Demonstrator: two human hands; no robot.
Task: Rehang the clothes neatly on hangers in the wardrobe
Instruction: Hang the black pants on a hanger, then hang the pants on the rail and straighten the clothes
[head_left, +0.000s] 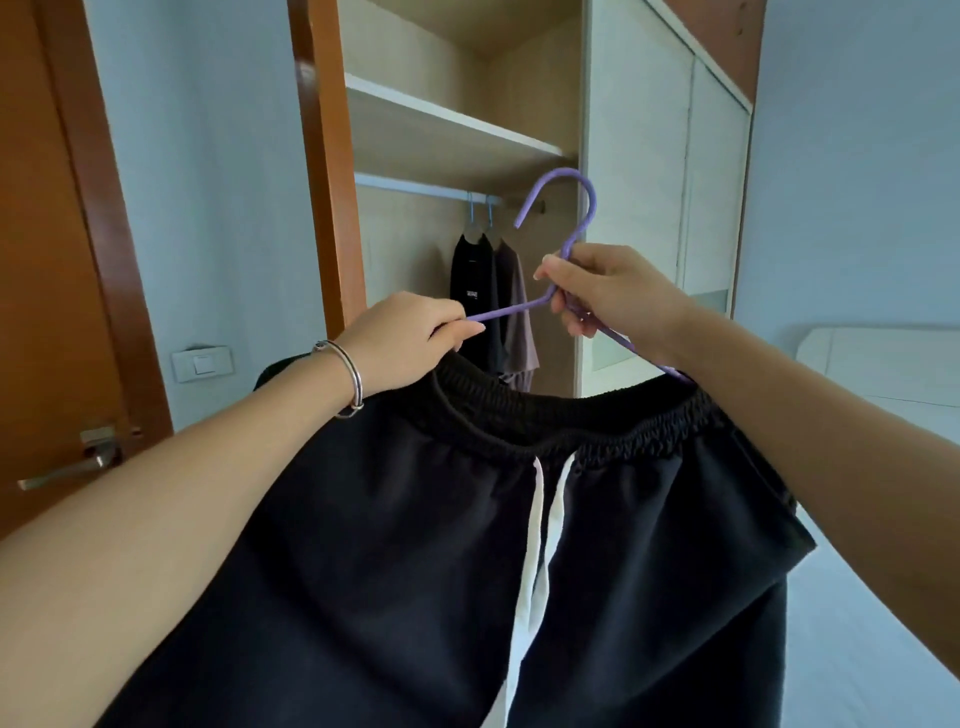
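Observation:
A purple hanger (563, 208) is held up in front of the open wardrobe, hook uppermost. Black shorts (597, 545) with an elastic waistband and white drawstrings hang from it and fill the lower view. My left hand (405, 343) pinches the hanger's left arm together with the waistband. My right hand (608, 293) grips the hanger at its neck; the right arm of the hanger runs down into the waistband. Inside the wardrobe a rail (415, 186) carries a black shirt (472, 291) and a grey shirt (514, 312) on hangers.
A shelf (447, 122) sits above the rail. The wardrobe's sliding door (665, 197) stands to the right, a brown wooden door with a metal handle (78, 462) to the left, a wall switch (202, 364) beside it. A white bed (883, 467) lies at the right.

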